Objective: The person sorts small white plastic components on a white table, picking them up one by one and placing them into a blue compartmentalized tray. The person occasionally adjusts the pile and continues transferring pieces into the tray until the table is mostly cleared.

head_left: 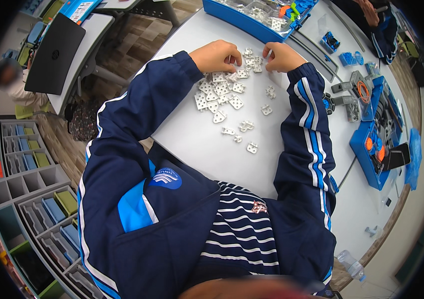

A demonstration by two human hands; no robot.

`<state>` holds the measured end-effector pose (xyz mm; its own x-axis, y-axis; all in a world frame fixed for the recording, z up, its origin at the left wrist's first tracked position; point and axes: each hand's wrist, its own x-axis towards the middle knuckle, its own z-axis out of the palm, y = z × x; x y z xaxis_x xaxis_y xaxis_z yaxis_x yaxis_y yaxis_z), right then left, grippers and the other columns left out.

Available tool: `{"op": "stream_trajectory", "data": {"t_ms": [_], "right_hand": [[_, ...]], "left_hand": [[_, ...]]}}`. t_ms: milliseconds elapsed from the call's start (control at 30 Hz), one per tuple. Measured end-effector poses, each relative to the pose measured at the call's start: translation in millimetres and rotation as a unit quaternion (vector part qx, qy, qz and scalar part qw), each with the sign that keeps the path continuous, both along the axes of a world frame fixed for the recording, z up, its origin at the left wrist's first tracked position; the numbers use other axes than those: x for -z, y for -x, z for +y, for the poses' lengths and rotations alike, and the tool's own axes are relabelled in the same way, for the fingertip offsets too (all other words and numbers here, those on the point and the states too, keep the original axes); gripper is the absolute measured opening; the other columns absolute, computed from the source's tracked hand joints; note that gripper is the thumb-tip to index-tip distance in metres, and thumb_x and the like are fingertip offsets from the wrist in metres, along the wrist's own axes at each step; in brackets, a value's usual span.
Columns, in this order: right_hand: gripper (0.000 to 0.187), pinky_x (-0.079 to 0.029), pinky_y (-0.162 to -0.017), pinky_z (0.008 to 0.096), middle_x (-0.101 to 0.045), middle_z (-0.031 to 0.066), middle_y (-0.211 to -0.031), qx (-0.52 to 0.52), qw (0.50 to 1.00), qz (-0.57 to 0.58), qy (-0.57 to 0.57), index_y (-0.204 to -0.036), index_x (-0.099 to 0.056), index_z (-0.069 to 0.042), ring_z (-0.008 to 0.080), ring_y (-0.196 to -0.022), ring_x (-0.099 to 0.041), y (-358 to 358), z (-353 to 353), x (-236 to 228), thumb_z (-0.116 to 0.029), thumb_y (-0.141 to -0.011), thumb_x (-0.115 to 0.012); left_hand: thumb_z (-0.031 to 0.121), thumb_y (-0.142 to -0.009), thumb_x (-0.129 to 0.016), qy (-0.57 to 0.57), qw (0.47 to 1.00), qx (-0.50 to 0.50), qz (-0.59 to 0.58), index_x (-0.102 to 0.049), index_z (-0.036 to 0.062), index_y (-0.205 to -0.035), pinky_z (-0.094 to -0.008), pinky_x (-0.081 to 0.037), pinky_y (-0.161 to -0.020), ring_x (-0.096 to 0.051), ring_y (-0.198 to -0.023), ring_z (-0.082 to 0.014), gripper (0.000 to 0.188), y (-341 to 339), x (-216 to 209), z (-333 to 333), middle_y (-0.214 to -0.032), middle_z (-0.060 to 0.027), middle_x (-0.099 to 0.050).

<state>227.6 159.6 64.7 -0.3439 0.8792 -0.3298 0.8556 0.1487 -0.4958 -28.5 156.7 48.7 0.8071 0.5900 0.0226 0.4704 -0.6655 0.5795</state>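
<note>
The white pieces full of little holes [222,89], small and flat or bent, lay in a pile on the smooth white desk [187,142], not far from its left edge. A few more pieces ran off from the pile toward the near edge, and the lowest loose piece [253,148] sat well apart from the rest.

The left hand [218,56] was at the far end of the pile. Its fingers were bent and its grip was narrow, but I could not tell if it held a piece. The right hand [282,57] was just to the right of the pile, with its thumb and pointing finger a little way apart and nothing to be seen between them.

A long blue plastic tray [242,23] stood at the far edge, with more white pieces in it. A blue plastic box [364,160] with black and orange parts stood toward the right edge.
</note>
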Motion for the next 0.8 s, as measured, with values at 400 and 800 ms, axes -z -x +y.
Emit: {"op": "stream_trajectory", "data": {"t_ms": [400,800], "right_hand": [[0.038,-0.057,-0.083,0.0256,-0.067,0.0045,-0.107,-0.083,0.913,0.383,0.114,-0.132,-0.060,-0.003,0.0123,-0.097,-0.067,-19.4,-1.3,-25.5,-0.012,-0.095,-0.065],[0.037,-0.053,-0.105,0.0294,-0.066,0.0169,-0.124,-0.010,0.894,0.428,0.134,-0.136,-0.057,0.003,0.0235,-0.116,-0.068,-13.3,3.2,-20.2,-0.008,-0.102,-0.049]], "left_hand": [[0.012,-0.088,-0.073,-0.028,0.994,-0.002,-0.109,-0.073,0.0067,-0.104,-0.0317,-0.057,-0.074,-0.066,-0.082,-0.0190,0.017,-25.1,16.7,-1.7,-0.097,-0.0068,-0.062],[0.007,-0.081,-0.072,-0.035,0.994,-0.053,-0.090,-0.072,0.0028,-0.091,-0.0370,-0.054,-0.079,-0.067,-0.088,-0.0283,0.010,-17.5,15.0,-0.5,-0.092,-0.0126,-0.068]]}}
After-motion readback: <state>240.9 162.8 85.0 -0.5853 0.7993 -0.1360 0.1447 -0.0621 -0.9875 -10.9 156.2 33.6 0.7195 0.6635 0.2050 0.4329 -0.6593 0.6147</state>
